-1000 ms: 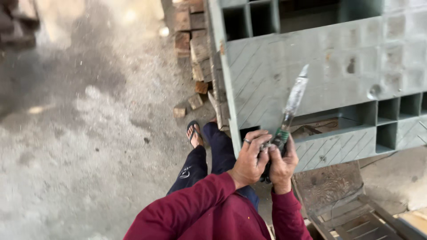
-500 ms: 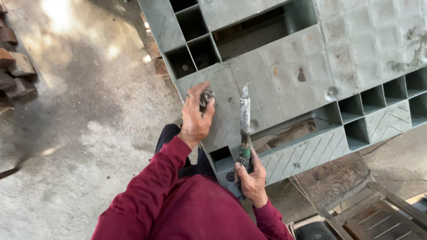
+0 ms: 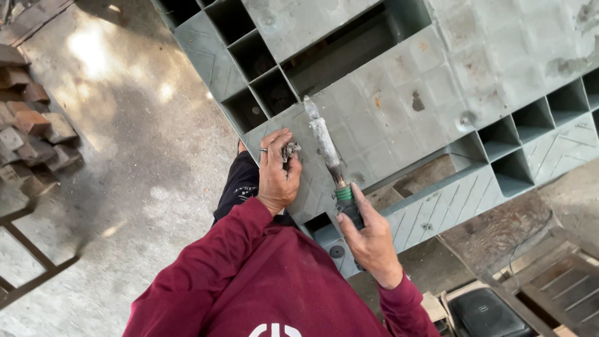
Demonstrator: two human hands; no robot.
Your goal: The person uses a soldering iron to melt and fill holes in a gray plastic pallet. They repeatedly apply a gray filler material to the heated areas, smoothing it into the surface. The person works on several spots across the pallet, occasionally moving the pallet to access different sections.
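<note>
grey plastic pallet stands tilted against person's legs, ribbed underside facing up, likely for reach. brick pile lies well left of pallet on concrete floor. right hand closed round green-collared handle of long crusted tool, tip resting on pallet face. left hand beside tool, fingers pinching small dark scraps against pallet.

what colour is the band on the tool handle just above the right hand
Green: a ribbed green band sits above the right hand, seen in the head view.
</note>
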